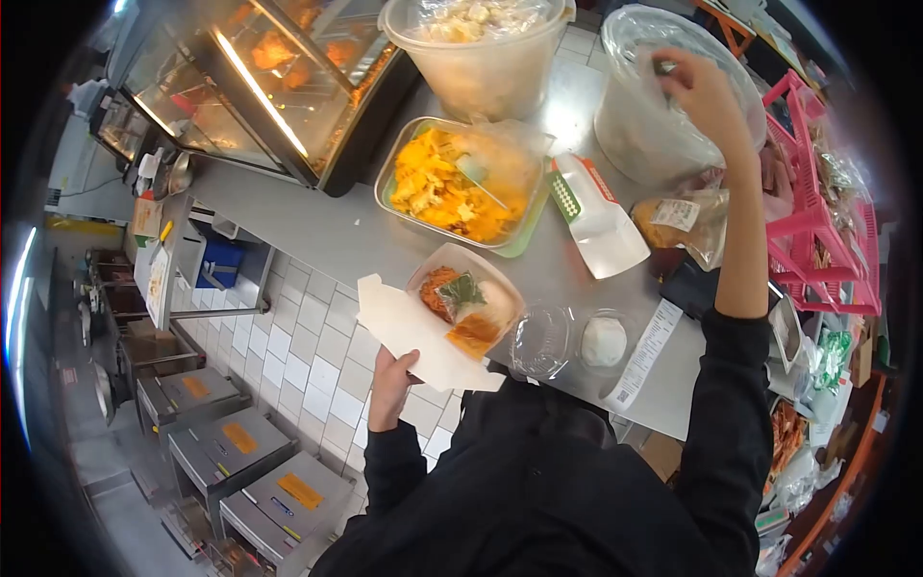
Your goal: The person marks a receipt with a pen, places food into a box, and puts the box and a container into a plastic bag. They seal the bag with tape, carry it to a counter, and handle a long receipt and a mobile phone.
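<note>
My left hand (389,377) holds the open white takeaway box (452,313) by its lid at the counter's near edge. The box contains fried food, a green leaf and an orange portion. My right hand (700,91) is stretched far out and grips a utensil handle (664,67) inside a large plastic-lined tub (654,115). What the tub holds is hidden by the plastic. Between the two hands stands a metal tray of yellow-orange food (452,183) under loose plastic film, with a spoon in it.
A clear round container (543,338), a lidded cup of white sauce (604,340) and a receipt (646,354) lie near the box. A white paper box (601,216), bagged food (685,223), another big tub (481,48), a heated display case (279,87) and pink baskets (817,212) surround the counter.
</note>
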A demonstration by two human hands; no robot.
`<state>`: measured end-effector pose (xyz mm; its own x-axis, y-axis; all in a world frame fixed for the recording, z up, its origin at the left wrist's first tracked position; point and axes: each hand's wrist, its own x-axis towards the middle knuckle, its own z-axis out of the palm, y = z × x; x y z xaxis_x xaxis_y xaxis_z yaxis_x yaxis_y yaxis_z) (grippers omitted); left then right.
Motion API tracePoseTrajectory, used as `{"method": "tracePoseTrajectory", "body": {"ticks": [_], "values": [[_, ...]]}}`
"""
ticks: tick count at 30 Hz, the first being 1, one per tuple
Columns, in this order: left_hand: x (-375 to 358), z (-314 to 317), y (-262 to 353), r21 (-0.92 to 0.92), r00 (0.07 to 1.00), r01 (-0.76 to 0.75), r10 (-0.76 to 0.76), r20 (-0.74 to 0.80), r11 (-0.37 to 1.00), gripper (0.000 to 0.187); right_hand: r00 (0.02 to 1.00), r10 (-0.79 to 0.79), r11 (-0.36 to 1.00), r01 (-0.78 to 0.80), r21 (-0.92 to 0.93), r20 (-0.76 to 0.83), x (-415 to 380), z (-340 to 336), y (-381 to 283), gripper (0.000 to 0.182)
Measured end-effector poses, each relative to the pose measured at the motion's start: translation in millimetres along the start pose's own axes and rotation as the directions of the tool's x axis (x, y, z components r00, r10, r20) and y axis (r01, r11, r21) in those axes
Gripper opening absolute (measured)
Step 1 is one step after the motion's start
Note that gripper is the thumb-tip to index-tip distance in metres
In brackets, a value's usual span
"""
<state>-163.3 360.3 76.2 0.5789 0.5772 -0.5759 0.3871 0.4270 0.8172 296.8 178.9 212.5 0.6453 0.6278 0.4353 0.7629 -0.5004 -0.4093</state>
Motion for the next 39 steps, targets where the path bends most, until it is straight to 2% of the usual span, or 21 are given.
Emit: {"method": "tracePoseTrajectory", "body": {"ticks": [2, 4, 6, 7, 8, 9, 10, 12, 13, 14, 15, 16, 18, 20, 22, 24, 26, 29, 33, 35, 39], "values": [[1.3, 2.3, -2.3, -0.142, 0.999, 0.016, -0.021, -0.034, 0.99, 0.046, 0.993, 0.111, 0.99, -0.107, 0.087, -0.045, 5.6, 4.9, 0.6, 0.025], [2.3, 2.9, -4.4, -0.167, 0.998, 0.016, -0.027, -0.062, 0.986, 0.046, 0.933, -0.138, 0.827, -0.076, -0.556, -0.332, 3.5, 23.9, 3.6, 0.032], [5.9, 4.7, -3.0, -0.27, 0.988, -0.06, 0.018, -0.156, 0.961, 0.047, 0.955, -0.189, 0.962, 0.132, -0.24, -0.23, -23.4, 41.8, -54.0, 0.046], [10.6, -2.4, -4.4, -0.304, 0.988, -0.071, 0.025, -0.152, 0.95, 0.049, 0.993, 0.035, 0.994, -0.022, -0.112, 0.111, -44.3, 64.0, -80.1, 0.06], [12.1, -5.2, -2.1, -0.309, 0.986, -0.08, 0.03, -0.164, 0.948, 0.049, 0.939, -0.004, 0.944, -0.11, 0.312, 0.345, -72.5, 63.1, -134.3, 0.069], [14.8, -7.6, 1.4, -0.291, 0.981, -0.089, 0.033, -0.193, 0.953, 0.049, 0.861, -0.176, 0.953, 0.027, 0.301, 0.478, -110.5, 102.1, -151.5, 0.077], [18.5, -10.3, 5.9, -0.271, 0.975, -0.098, 0.038, -0.218, 0.958, 0.048, 0.692, -0.36, 0.866, -0.002, 0.5, 0.626, -125.8, 111.4, -181.6, 0.076], [20.2, -16.8, 26.0, -0.266, 0.979, -0.079, 0.024, -0.204, 0.961, 0.05, 0.487, -0.521, 0.848, 0.206, 0.488, 0.701, -176.9, 180.1, -202.8, 0.048], [24.3, -21.6, 35.8, -0.261, 0.983, -0.05, 0.001, -0.184, 0.964, 0.052, 0.497, -0.516, 0.851, 0.207, 0.482, 0.698, -180.0, 198.7, -206.6, 0.048], [41.4, -30.6, 33.4, -0.256, 0.985, -0.052, 0.007, -0.173, 0.965, 0.052, 0.542, -0.344, 0.919, 0.029, 0.393, 0.767, -180.8, 213.0, -208.7, 0.042], [69.9, -43.4, 20.5, 0.01, 0.881, -0.326, 0.308, -0.36, 0.945, 0.055, 0.552, -0.157, 0.944, -0.159, 0.288, 0.819, -179.7, 222.3, -211.2, 0.036], [98.6, -55.3, 8.1, 0.303, 0.671, -0.516, 0.598, -0.438, 0.801, 0.058, 0.558, -0.134, 0.947, -0.171, 0.272, 0.819, -176.3, 227.2, -213.7, 0.036], [151.8, -90.1, -3.0, 0.735, 0.695, -0.256, 0.648, -0.311, 0.628, 0.063, 0.791, 0.196, 0.758, -0.497, 0.422, 0.58, -173.5, 232.5, -215.9, 0.033], [196.7, -113.5, -8.2, 0.81, 0.851, -0.239, 0.518, -0.091, 0.536, 0.06, 0.888, 0.319, 0.832, -0.429, 0.351, 0.331, -187.4, 269.5, -216.3, 0.035], [247.2, -146.6, -35.9, 0.288, 0.874, -0.479, 0.42, 0.243, 0.829, 0.057, 0.807, 0.455, 0.665, -0.589, 0.46, 0.376, -201.2, 293.5, -228.0, 0.041], [246.7, -149.9, -42.1, 0.091, 0.927, -0.313, 0.284, 0.243, 0.945, 0.067, 0.898, 0.397, 0.547, -0.396, 0.737, 0.188, -218.8, 339.5, -230.2, 0.043], [217.2, -130.4, -32.4, 0.097, 0.896, -0.387, 0.349, 0.275, 0.917, 0.071, 0.864, 0.391, 0.317, -0.449, 0.835, 0.317, -218.5, 323.0, -234.0, 0.041], [166.7, -99.9, -4.9, 0.129, 0.767, -0.632, 0.594, 0.242, 0.764, 0.083, 0.886, 0.329, 0.158, -0.392, 0.906, 0.326, -222.3, 301.7, -240.7, 0.038], [163.5, -92.9, -7.6, 0.02, 0.861, -0.499, 0.493, 0.126, 0.867, 0.074, 0.93, 0.325, 0.245, -0.259, 0.934, 0.173, -224.6, 304.5, -240.3, 0.038], [182.1, -109.5, -9.8, 0.175, 0.973, -0.204, 0.181, 0.141, 0.963, 0.056, 0.865, 0.461, 0.321, -0.371, 0.871, 0.199, -217.0, 302.3, -246.2, 0.036], [210.3, -102.1, 16.7, 0.026, 0.915, -0.258, 0.236, 0.326, 0.966, 0.052, 0.832, 0.536, 0.373, -0.387, 0.843, 0.145, -211.6, 310.3, -252.5, 0.033]]}}
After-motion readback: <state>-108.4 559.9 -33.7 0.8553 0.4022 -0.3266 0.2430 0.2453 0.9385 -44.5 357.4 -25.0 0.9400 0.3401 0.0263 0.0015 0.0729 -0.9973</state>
